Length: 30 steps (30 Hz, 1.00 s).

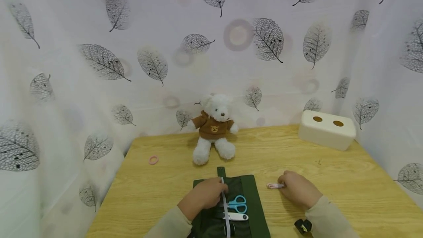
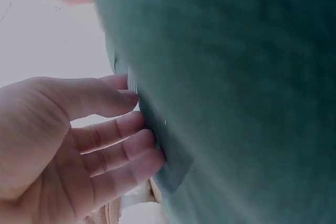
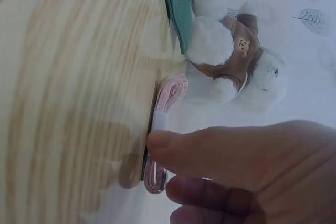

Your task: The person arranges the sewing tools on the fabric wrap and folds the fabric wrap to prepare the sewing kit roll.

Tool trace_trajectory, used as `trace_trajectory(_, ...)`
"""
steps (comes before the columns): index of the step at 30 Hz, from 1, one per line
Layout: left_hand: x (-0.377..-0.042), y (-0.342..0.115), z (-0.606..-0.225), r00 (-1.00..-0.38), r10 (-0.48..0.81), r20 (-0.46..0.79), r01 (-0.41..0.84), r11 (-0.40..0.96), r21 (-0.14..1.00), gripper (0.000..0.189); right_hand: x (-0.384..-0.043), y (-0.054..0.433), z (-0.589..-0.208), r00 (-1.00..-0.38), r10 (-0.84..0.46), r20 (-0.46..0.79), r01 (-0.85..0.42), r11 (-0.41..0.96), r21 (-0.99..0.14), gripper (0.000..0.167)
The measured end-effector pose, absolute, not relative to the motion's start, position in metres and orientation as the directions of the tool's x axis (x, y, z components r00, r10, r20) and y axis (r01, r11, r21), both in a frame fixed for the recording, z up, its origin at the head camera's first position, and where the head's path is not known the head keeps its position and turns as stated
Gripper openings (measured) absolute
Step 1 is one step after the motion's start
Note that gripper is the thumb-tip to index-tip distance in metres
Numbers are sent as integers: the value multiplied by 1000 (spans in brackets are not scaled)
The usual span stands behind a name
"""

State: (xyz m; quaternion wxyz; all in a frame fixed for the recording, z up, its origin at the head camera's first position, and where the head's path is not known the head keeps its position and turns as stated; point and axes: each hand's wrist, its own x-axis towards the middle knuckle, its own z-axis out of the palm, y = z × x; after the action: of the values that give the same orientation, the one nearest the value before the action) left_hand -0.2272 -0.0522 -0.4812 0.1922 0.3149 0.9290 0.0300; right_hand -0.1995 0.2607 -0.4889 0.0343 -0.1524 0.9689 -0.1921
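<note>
A dark green fabric roll (image 1: 249, 194) lies unfolded on the table, with a white elastic strap (image 1: 225, 205) across its inside. My left hand (image 1: 206, 193) is over its upper part and pinches the strap between thumb and index finger; the other fingers extend along the cloth in the left wrist view. Under the strap sit blue-handled scissors (image 1: 238, 205), a white-handled tool (image 1: 238, 216) and a small dark round item (image 1: 230, 229). To the right, my right hand (image 1: 299, 188) pinches a folded pink tape measure (image 3: 170, 94), bound by a white band, close over the table.
A white teddy bear (image 1: 214, 127) in a brown hoodie sits behind the roll. There is a pink ring (image 1: 153, 160) at the left and a cream box with two holes (image 1: 325, 131) at the back right. Near my right wrist lies a small black object (image 1: 302, 226).
</note>
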Motion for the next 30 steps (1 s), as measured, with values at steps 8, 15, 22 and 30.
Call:
trace_trajectory(8,-229,-51,-482,-710,591,-383,583,798,151,27,-200,261,-486,-949,-315,-26,-278,872,-404,10)
trace_trajectory(15,-228,-49,-480,-707,599,-375,603,788,121,28,-204,263,-490,-954,-294,-64,-246,886,-393,10)
trace_trajectory(22,-226,-50,-482,-715,631,-300,634,767,102,21,-203,260,-490,-949,-312,-51,-267,877,-399,9)
trace_trajectory(30,-228,-50,-485,-720,641,-265,645,759,83,15,-205,247,-489,-906,-422,32,-398,824,-403,7)
